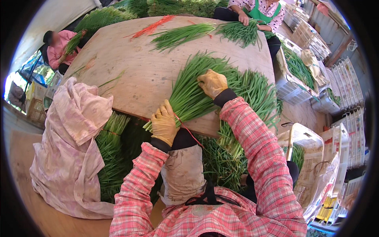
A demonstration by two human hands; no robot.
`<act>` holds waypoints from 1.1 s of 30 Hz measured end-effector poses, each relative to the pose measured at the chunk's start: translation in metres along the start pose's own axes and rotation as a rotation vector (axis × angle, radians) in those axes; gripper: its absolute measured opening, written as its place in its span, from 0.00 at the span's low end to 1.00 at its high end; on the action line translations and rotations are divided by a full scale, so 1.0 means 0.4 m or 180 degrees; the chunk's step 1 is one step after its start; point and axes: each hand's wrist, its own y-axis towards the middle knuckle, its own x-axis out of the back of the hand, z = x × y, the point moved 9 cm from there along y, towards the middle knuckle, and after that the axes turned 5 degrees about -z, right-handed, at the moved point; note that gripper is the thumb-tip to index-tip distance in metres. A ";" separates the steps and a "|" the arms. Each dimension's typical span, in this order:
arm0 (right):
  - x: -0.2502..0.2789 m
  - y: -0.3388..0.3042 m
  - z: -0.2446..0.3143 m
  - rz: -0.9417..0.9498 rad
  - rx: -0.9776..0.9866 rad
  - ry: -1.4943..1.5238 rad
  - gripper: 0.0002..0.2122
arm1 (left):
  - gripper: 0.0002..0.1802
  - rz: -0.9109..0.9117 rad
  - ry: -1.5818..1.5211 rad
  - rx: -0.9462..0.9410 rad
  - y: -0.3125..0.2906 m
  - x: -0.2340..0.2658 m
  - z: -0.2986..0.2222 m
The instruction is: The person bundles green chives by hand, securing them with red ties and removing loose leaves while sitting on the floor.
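Head view: gloved hands over a wooden table [130,71]
Left hand [165,122]: wrapped around the stem end of a green bundle [191,89] at the table's near edge, a red tie [193,136] trailing beside it
Right hand [213,83]: fingers curled against the leaves; cannot tell whether they clamp any
Handling: a firm left grip, stems aligned and leaves uncrushed, would probably serve best
Far white crate [291,93]: filled with green stalks [299,65]
Near crate [312,152]: some greens [298,156] inside
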 end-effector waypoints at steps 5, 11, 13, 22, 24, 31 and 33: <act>0.033 0.004 -0.106 -0.0190 -0.0721 -0.0137 0.04 | 0.61 -0.0130 0.0136 0.0025 -0.005 -0.004 0.002; 0.076 0.104 0.045 -0.0629 -0.0021 0.0213 0.05 | 0.58 -0.0103 0.0582 0.0004 -0.012 -0.007 0.002; -0.028 0.146 0.125 -0.0060 -0.0133 0.0274 0.11 | 0.57 -0.0223 0.0616 -0.0001 -0.014 -0.003 -0.001; -0.404 0.163 0.007 0.0940 -0.1269 0.1230 0.07 | 0.33 -0.0503 0.0512 -0.0161 -0.001 0.022 -0.033; -0.364 0.149 0.006 0.0841 -0.1762 0.1792 0.07 | 0.32 -0.0516 0.0552 -0.0147 -0.007 0.027 -0.019; -0.085 0.093 -0.122 -0.0066 -0.1385 0.0518 0.05 | 0.34 -0.0646 0.0504 -0.0230 -0.001 0.014 -0.029; 0.053 0.063 -0.141 -0.0061 -0.1843 0.1954 0.04 | 0.40 -0.0418 0.0031 -0.0154 0.004 0.013 -0.007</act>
